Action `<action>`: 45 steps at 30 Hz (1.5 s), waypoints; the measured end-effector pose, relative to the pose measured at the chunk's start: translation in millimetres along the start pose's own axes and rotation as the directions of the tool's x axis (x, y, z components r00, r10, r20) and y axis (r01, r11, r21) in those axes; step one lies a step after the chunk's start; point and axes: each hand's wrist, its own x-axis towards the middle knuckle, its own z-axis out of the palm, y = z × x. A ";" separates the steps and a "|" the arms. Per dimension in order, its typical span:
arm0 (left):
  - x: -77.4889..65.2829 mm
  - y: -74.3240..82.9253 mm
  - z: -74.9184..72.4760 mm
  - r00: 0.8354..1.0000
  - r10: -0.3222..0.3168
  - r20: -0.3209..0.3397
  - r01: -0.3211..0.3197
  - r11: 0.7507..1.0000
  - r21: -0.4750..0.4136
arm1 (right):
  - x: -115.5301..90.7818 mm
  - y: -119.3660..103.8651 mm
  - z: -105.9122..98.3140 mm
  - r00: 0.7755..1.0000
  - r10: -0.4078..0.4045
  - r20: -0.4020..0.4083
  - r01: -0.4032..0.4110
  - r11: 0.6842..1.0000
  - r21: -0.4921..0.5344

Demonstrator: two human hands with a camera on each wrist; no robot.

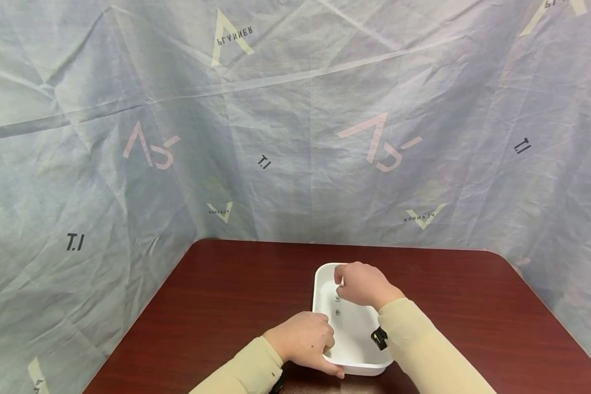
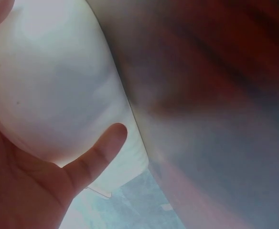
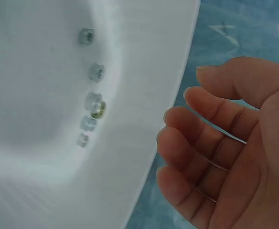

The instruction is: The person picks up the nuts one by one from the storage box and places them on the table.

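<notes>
A white rectangular tray lies lengthwise on the table. At its near left corner my left hand grips the wall, fingers over the rim and thumb along the outside. My right hand is over the far part of the tray, its fingers loosely bent with nothing between them. In the right wrist view several small metal nuts sit in a row on the tray floor near one wall, one of them yellowish. Two nuts show left of the right hand in the head view.
The tray stands on a dark red wooden table with rounded far corners. A grey printed cloth hangs behind and beside it. A black device is at the right wrist, over the tray's right side.
</notes>
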 end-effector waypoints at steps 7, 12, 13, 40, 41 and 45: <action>-0.3 -0.5 -2.0 1.000 -0.003 -0.012 0.003 1.000 0.027 | 0.7 1.5 17.9 0.997 -0.066 0.028 0.067 0.998 -0.020; -0.6 -0.5 -1.7 0.999 0.003 -0.034 -0.002 1.000 0.018 | -0.4 2.8 28.5 0.994 -0.053 0.091 0.051 0.999 0.018; -0.6 -0.6 -1.5 0.999 0.004 -0.034 -0.004 1.000 0.013 | -0.6 3.1 30.2 0.994 -0.044 0.103 0.042 0.999 0.023; 2.0 -1.6 -0.5 1.000 0.004 0.005 -0.004 1.000 0.002 | -3.8 7.5 57.9 0.994 -0.071 0.078 0.073 0.997 -0.027; 2.2 -1.8 -1.0 1.000 -0.001 0.010 0.001 1.000 -0.004 | -3.4 7.1 58.4 0.994 -0.071 0.080 0.074 0.997 -0.033; 1.8 -1.2 -3.5 0.999 -0.016 0.041 0.017 0.999 -0.030 | -2.5 4.9 60.7 0.994 -0.079 0.077 0.084 0.994 -0.062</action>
